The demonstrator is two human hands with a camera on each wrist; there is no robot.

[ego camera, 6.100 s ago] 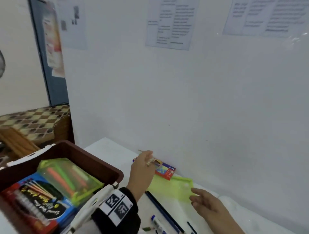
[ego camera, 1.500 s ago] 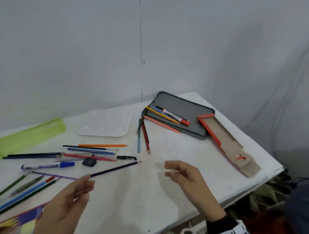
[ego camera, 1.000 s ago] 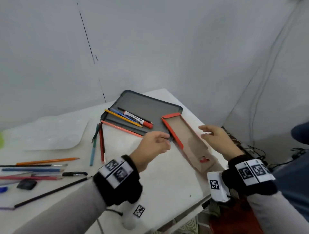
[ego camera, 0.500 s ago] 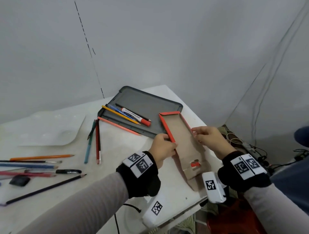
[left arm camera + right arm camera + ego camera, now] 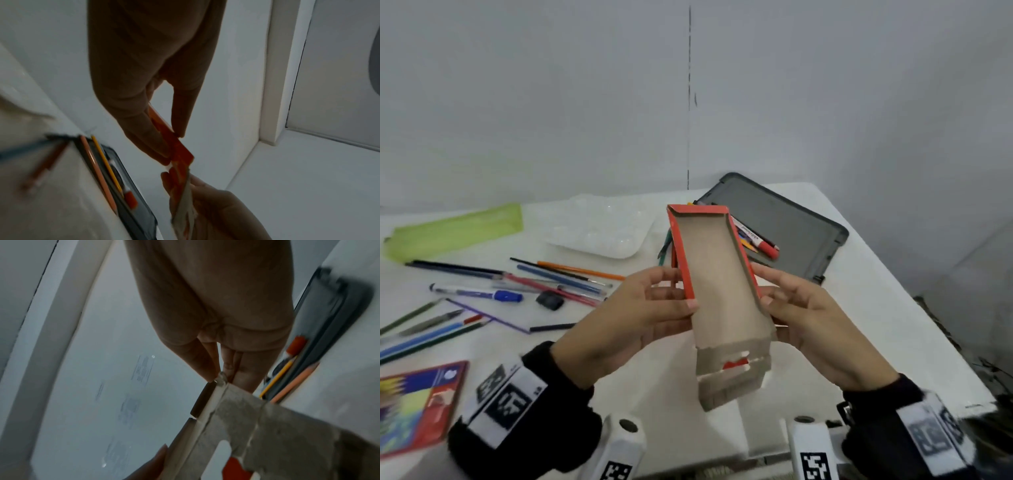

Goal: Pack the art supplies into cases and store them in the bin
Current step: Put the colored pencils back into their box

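An empty cardboard pencil tray (image 5: 717, 284), red outside and brown inside, is held up above the white table (image 5: 876, 325), open side facing me. My left hand (image 5: 676, 289) pinches its left wall, thumb inside. Its right wall is pinched by my right hand (image 5: 762, 284). The left wrist view shows the left hand (image 5: 170, 134) pinching the red edge of the tray (image 5: 180, 155). In the right wrist view the right hand (image 5: 218, 376) pinches the tray (image 5: 257, 418) at its rim. Behind the tray lies an open grey case (image 5: 787, 226) with a red-capped marker (image 5: 760, 240) and pencils.
Loose pencils and pens (image 5: 558, 274) and a black eraser (image 5: 549, 300) are scattered over the left of the table. A green pouch (image 5: 455, 229) and a white palette (image 5: 602, 229) lie at the back. A colourful printed box (image 5: 417, 404) lies at the near left. The table edge runs close on the right.
Both hands took hold of the cardboard tray beside the grey case and lifted it off the table toward me. The head view has turned back to the left.
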